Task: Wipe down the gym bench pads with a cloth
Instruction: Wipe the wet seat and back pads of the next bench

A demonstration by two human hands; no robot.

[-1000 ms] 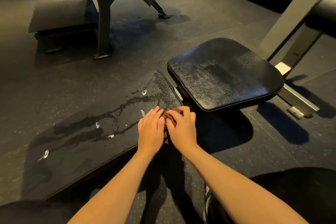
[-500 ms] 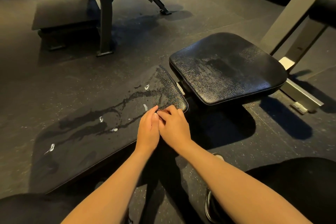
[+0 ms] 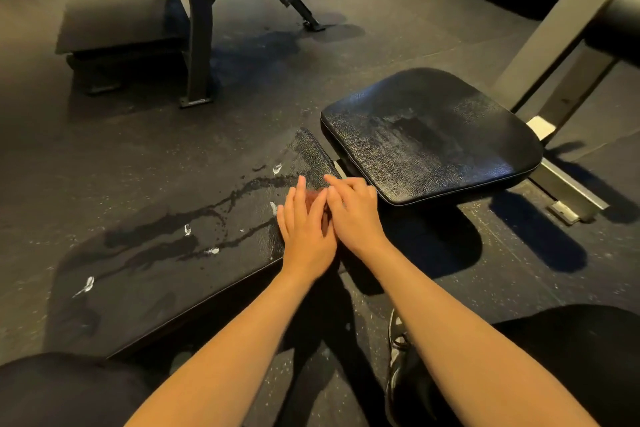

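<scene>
Long back pad point(image 3: 166, 270) lay flat in front of you, with wet streaks point(image 3: 214, 211) running along it. My read: cleaner was on and the wipe there wasn't finished.

Seat pad point(image 3: 429, 135) sat just past the back pad's right-hand end, separate, with a narrow gap between. Its sheen was patchy; couldn't tell if it was wiped or just drying.

Your left hand point(image 3: 306, 229) lay flat, fingers straight and close together, pressing down at the seat-side end of the back pad. Your right hand point(image 3: 353, 215) touched it alongside, fingers bent at the knuckles. Couldn't tell whether it pinched the cloth or only bore down on it.

Cloth point(image 3: 313, 198): only a reddish sliver showed between your hands, the rest hidden under them, on the back pad near the seat-side end.

Two hands on one small cloth probably meant you wanted pressure on the textured vinyl. Starting at that end made sense, since the streaks and the white foam flecks point(image 3: 187, 229) ran off to your left and one long pull would cover them.
</scene>
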